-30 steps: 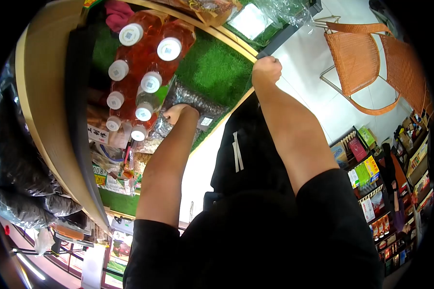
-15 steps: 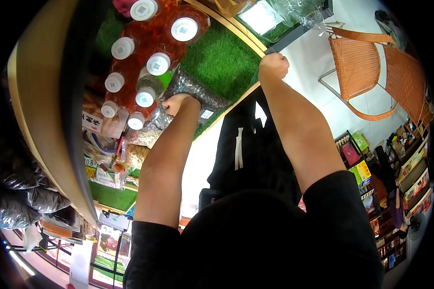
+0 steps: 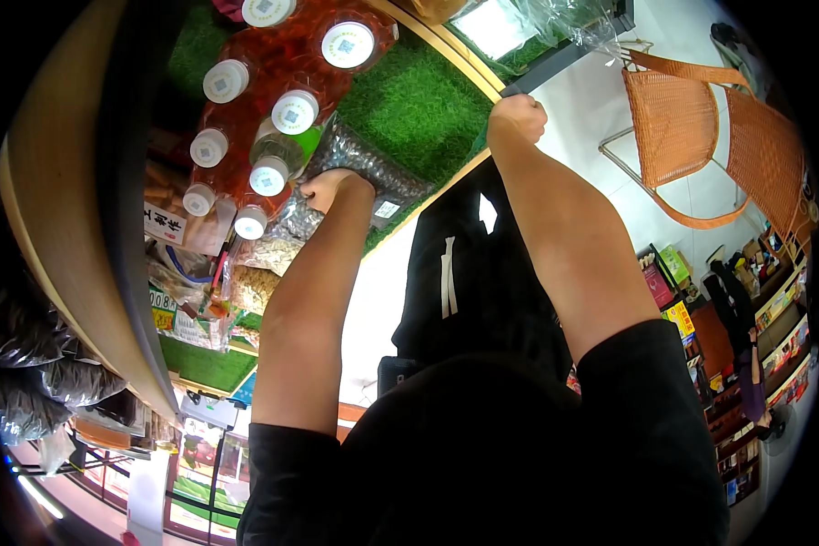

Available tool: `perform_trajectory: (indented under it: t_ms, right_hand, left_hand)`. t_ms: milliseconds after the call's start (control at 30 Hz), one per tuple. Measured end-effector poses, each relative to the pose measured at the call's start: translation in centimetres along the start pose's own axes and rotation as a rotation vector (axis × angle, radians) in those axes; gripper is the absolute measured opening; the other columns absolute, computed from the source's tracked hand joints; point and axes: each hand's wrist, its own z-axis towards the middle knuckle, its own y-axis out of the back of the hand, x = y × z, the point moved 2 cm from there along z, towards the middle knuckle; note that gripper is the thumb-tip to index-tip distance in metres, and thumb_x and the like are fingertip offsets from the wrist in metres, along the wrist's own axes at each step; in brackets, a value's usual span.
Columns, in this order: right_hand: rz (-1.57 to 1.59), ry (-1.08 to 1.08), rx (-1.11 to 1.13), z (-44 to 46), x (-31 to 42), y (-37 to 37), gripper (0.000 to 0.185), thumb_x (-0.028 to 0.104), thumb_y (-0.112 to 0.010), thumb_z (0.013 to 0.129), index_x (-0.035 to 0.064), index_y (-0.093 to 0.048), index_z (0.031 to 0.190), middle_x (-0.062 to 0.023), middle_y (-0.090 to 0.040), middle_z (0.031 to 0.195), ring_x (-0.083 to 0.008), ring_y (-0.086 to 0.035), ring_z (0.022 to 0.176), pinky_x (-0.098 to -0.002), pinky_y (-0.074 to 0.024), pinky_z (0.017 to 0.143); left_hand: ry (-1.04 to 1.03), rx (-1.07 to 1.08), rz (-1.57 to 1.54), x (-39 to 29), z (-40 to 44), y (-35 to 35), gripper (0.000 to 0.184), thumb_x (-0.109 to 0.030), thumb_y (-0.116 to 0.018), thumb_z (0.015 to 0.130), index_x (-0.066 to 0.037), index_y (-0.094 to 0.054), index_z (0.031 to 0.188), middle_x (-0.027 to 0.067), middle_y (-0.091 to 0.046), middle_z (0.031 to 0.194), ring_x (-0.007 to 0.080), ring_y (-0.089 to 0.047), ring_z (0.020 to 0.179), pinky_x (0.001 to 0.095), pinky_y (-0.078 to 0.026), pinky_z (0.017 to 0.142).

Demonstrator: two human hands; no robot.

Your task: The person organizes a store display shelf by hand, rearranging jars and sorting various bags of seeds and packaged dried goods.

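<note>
My left hand (image 3: 334, 188) is closed on a clear plastic bag of dark contents (image 3: 387, 182), which lies on green artificial turf (image 3: 419, 105). Bottles of red liquid with white caps (image 3: 295, 112) stand just beyond and left of this hand. One bottle among them (image 3: 270, 175) looks clear with a green label. My right hand (image 3: 519, 118) is closed into a fist at the corner of the wooden table edge (image 3: 469, 65). Its curled fingers hide whatever may be inside them.
Packaged goods (image 3: 191, 309) lie at the left, beside a curved wooden panel (image 3: 55, 246). A woven orange chair (image 3: 669, 127) stands on the white floor at the right. Shelves of boxes (image 3: 783, 337) are farther right. Dark plastic bags (image 3: 82, 378) sit at the lower left.
The view has shifted, with the bottles now higher and slightly left in the picture. Both hands keep their places, the left at the bag and the right at the table corner.
</note>
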Motion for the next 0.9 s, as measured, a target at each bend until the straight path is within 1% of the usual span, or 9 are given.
perform_trajectory:
  t_ms: [367,433,600,667,767,800,833,867,900]
  right_hand:
    - [0.024,-0.006,0.061,-0.5,0.3,1.0,0.038,0.024,-0.035,0.086,0.0021,-0.066,0.093,-0.0218,-0.065,0.098,-0.0397,-0.061,0.092,-0.049,-0.0473,0.081]
    - [0.002,0.013,0.11,-0.3,0.2,0.9,0.039,0.025,-0.035,0.086,0.0019,-0.065,0.095,-0.0223,-0.065,0.099,-0.0404,-0.061,0.093,-0.0488,-0.0473,0.082]
    - [0.119,0.026,0.17,0.1,-0.5,0.5,0.039,0.024,-0.037,0.086,0.0001,-0.065,0.098,-0.0227,-0.064,0.101,-0.0403,-0.06,0.094,-0.0478,-0.0466,0.082]
    - [0.191,0.045,0.202,1.8,-1.4,0.0,0.038,0.024,-0.038,0.086,-0.0006,-0.065,0.097,-0.0213,-0.065,0.098,-0.0384,-0.061,0.092,-0.0462,-0.0471,0.081]
    - [0.327,0.496,0.848,8.7,-6.0,-2.2,0.033,0.026,-0.049,0.088,0.0019,-0.061,0.107,-0.0095,-0.062,0.097,-0.0223,-0.059,0.086,-0.0349,-0.0491,0.074]
    - [0.341,0.47,1.015,7.7,-6.0,1.7,0.032,0.025,-0.05,0.09,0.0031,-0.06,0.11,-0.0103,-0.062,0.098,-0.0201,-0.059,0.088,-0.0322,-0.0489,0.072]
    - [0.356,0.565,1.063,7.3,-4.5,2.7,0.031,0.025,-0.05,0.09,0.0044,-0.059,0.111,-0.0108,-0.063,0.094,-0.018,-0.06,0.082,-0.0305,-0.0499,0.068]
    - [-0.121,0.46,1.074,13.4,-11.7,5.8,0.029,0.026,-0.048,0.092,0.0051,-0.06,0.108,-0.0103,-0.064,0.088,-0.017,-0.06,0.074,-0.0297,-0.051,0.064]
    - [-0.012,0.522,1.125,13.6,-10.9,6.9,0.029,0.027,-0.047,0.093,0.005,-0.06,0.107,-0.0094,-0.064,0.083,-0.0159,-0.06,0.067,-0.0288,-0.0515,0.06]
  left_hand:
    - [-0.011,-0.008,0.051,0.7,1.3,-0.5,0.058,-0.042,-0.032,0.093,0.001,-0.052,0.126,0.0203,-0.053,0.129,0.0339,-0.055,0.112,0.0404,-0.041,0.099]
    - [-0.018,-0.019,0.048,0.6,1.2,-0.5,0.057,-0.041,-0.029,0.093,0.003,-0.051,0.123,0.0258,-0.056,0.121,0.0421,-0.056,0.107,0.048,-0.041,0.097]
    - [-0.024,-0.012,0.002,0.3,0.8,0.7,0.058,-0.042,-0.031,0.092,0.004,-0.051,0.122,0.0259,-0.057,0.119,0.0418,-0.057,0.106,0.0485,-0.042,0.095]
    - [0.026,0.137,-0.039,0.7,1.4,0.3,0.062,-0.046,-0.03,0.091,0.0,-0.049,0.128,0.0222,-0.051,0.129,0.0393,-0.054,0.112,0.046,-0.043,0.096]
    - [0.011,0.194,-0.127,1.2,2.0,0.7,0.063,-0.045,-0.031,0.091,0.004,-0.047,0.128,0.0259,-0.051,0.127,0.0415,-0.052,0.112,0.0469,-0.04,0.098]
    - [-0.031,0.197,-0.112,1.3,2.0,1.1,0.061,-0.042,-0.032,0.092,0.006,-0.047,0.126,0.0278,-0.053,0.124,0.0425,-0.053,0.111,0.0477,-0.04,0.097]
    - [-0.003,0.201,-0.165,1.1,1.6,1.2,0.06,-0.04,-0.034,0.091,0.008,-0.048,0.125,0.029,-0.05,0.126,0.0426,-0.052,0.111,0.0469,-0.039,0.097]
    - [0.019,0.209,-0.191,1.4,2.3,1.1,0.06,-0.04,-0.034,0.091,0.008,-0.048,0.125,0.029,-0.05,0.126,0.0426,-0.052,0.111,0.0469,-0.039,0.097]
    - [-0.032,0.326,-0.26,2.3,4.3,0.3,0.061,-0.04,-0.035,0.09,0.009,-0.049,0.123,0.0292,-0.05,0.126,0.0417,-0.053,0.11,0.0462,-0.04,0.097]
